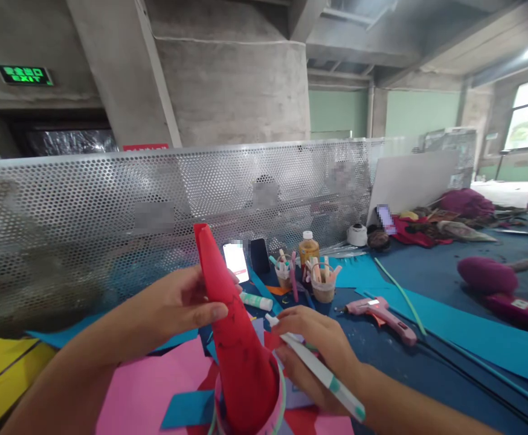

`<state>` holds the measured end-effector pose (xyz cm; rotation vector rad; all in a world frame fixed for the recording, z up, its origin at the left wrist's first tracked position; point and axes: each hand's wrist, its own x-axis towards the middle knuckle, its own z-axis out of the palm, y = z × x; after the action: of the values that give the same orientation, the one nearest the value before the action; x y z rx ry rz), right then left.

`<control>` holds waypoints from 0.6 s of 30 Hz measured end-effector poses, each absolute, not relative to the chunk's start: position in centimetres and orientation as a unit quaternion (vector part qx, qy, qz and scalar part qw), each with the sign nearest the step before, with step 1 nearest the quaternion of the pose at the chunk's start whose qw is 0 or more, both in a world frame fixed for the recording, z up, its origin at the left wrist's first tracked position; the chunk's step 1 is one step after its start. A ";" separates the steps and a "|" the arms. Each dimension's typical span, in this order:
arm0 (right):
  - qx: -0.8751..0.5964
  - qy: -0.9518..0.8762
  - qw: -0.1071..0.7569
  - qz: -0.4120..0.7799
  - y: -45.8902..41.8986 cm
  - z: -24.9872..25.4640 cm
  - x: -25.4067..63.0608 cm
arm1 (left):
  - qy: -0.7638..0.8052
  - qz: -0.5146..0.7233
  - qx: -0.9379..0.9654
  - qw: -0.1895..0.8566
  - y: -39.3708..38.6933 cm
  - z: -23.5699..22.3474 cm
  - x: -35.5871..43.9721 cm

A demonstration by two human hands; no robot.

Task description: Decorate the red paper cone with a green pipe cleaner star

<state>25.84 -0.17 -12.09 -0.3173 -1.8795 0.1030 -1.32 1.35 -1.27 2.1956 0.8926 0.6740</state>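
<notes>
A tall red paper cone [233, 338] stands upright in front of me, its tip pointing up. My left hand [180, 302] is closed around the cone's upper half, thumb across the front. My right hand [318, 356] grips a white glue pen with green bands [319, 373], its tip pointing at the cone's right side. A pink and green ring [281, 403] wraps the cone's base.
Pink [146, 393], blue and yellow [5, 368] paper sheets lie under the cone. A pink glue gun [382, 314], cups of pens [322, 281], a bottle [308, 246], a lit phone [235, 261] and a glue stick [255, 300] sit behind. Perforated metal screen [110, 205] borders the table.
</notes>
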 end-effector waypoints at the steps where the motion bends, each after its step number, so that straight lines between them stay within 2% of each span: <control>1: -0.149 -0.799 0.581 0.047 -0.2 -12.2 25.8 | 0.352 0.269 0.828 0.343 1.2 -1.1 -1.2; 4: -0.195 -0.777 0.592 0.090 -0.5 -12.6 25.6 | 0.382 0.284 0.807 0.349 0.7 -0.6 -0.7; 7: -0.177 -0.780 0.583 0.144 -0.8 -12.9 25.4 | 0.387 0.276 0.808 0.347 0.4 -0.3 -0.1; 18: -0.141 -0.826 0.532 0.125 -0.7 -13.6 25.4 | 0.391 0.277 0.819 0.317 0.1 0.0 0.2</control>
<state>25.41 -0.68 -13.61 -0.3352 -1.9689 0.2981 0.24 0.06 -0.01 2.1555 1.0293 0.7280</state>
